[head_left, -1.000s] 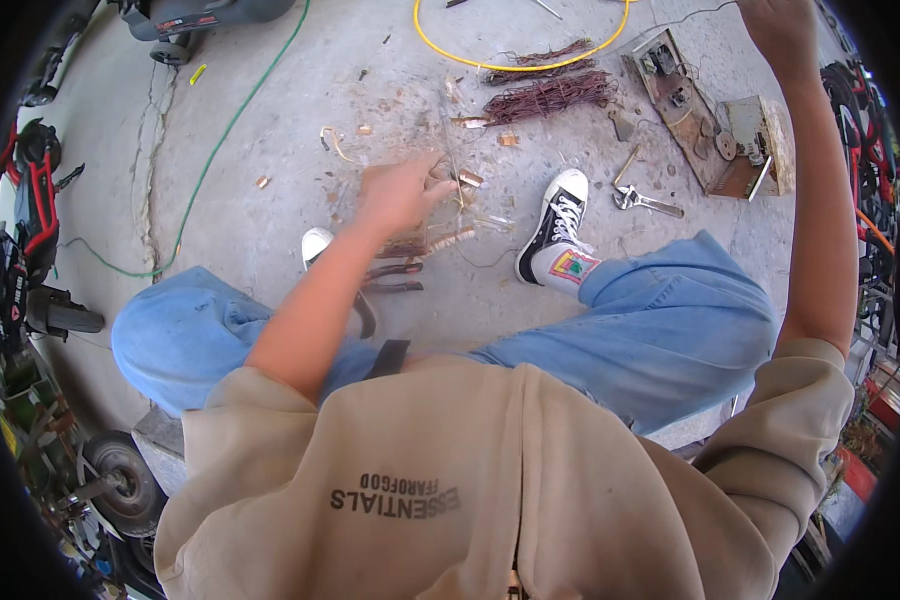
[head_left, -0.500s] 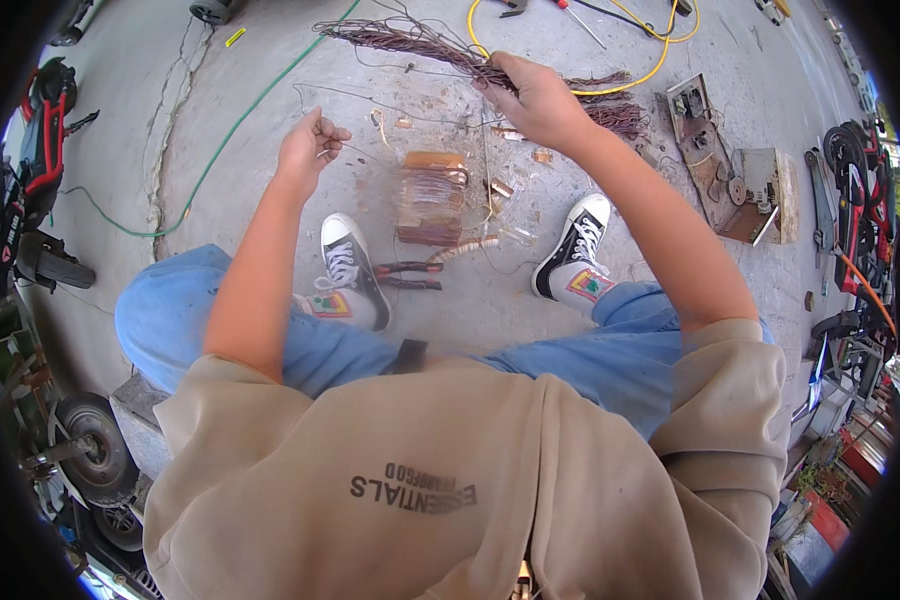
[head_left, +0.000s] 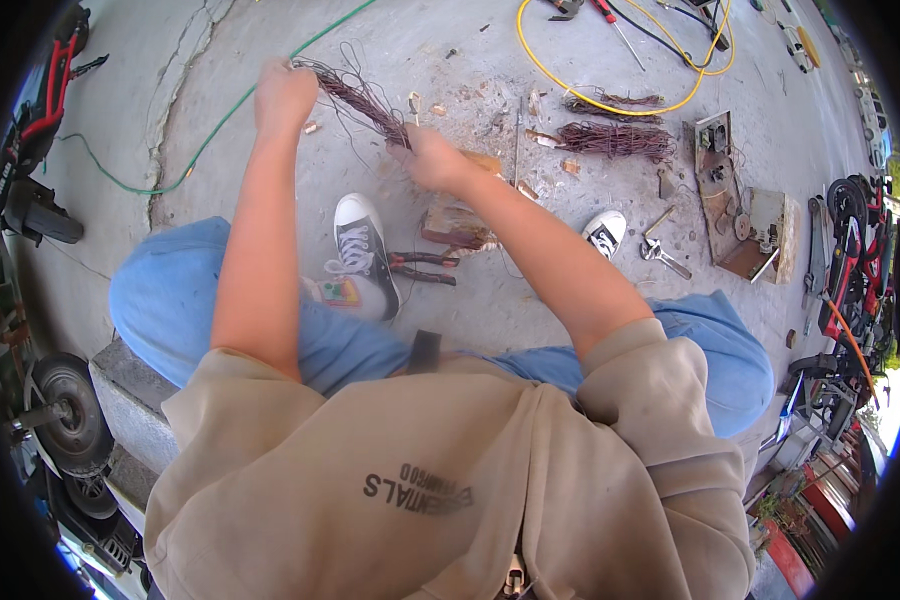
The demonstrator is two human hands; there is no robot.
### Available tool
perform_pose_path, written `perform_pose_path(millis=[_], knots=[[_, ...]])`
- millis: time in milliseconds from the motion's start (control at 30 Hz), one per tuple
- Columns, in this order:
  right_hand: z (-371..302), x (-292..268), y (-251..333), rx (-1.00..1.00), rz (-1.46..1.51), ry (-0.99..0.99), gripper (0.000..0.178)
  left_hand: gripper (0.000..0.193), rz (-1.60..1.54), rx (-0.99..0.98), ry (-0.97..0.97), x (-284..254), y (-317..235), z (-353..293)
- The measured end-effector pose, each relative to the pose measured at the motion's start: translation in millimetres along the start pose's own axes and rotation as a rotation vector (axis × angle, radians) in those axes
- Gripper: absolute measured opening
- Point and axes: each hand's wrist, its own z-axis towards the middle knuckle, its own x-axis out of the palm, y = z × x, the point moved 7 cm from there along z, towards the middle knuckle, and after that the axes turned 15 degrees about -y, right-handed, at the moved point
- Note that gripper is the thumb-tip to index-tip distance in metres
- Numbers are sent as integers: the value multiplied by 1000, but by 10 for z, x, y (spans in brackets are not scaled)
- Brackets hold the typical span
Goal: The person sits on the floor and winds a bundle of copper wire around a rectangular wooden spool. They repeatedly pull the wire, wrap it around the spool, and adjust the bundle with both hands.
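A loose bundle of thin reddish-brown wire (head_left: 362, 106) is stretched between my two hands above the floor, with stray loops sticking out. My left hand (head_left: 286, 96) is closed around its far left end. At its other end, my right hand (head_left: 428, 158) grips the strands. Below my right forearm lies a brown block wound with wire (head_left: 456, 224), partly hidden by the arm. Two more wire bundles rest to the right, a thick one (head_left: 615, 141) and a thinner one (head_left: 610, 103) behind it. Red-and-black-handled cutters (head_left: 425, 268) lie between my shoes.
An adjustable wrench (head_left: 665, 258) lies right of my right shoe (head_left: 604, 234). Farther right stands an opened metal casing (head_left: 765, 235). A yellow cable (head_left: 560, 75) and a screwdriver (head_left: 625, 40) are at the back; a green hose (head_left: 240, 102) curves along the left. Small scraps litter the floor.
My right hand has brought the wire bundle left and closer to me. My left hand, earlier at a thin loose strand, has moved up and closed on the bundle's end.
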Motion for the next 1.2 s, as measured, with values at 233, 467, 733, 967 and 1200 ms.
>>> perform_pose_path(millis=[233, 467, 733, 967, 1200], knots=[[41, 50, -35, -65, 4, 116, 29, 98, 627, 1018, 753, 511, -556, -1078], [-33, -390, -116, 91, 247, -178, 27, 37, 133, 212, 949, 1181, 1102, -959], [-1249, -682, -1350, 975, 411, -471, 52, 28, 632, 691, 1052, 977, 820, -1079], [-1239, -135, -1491, 1057, 1272, -395, 34, 28, 757, 581, 986, 1395, 1039, -1499], [-1165, -93, -1537, 966, 922, -54, 30, 24, 668, 727, 1076, 1595, 817, -1656]])
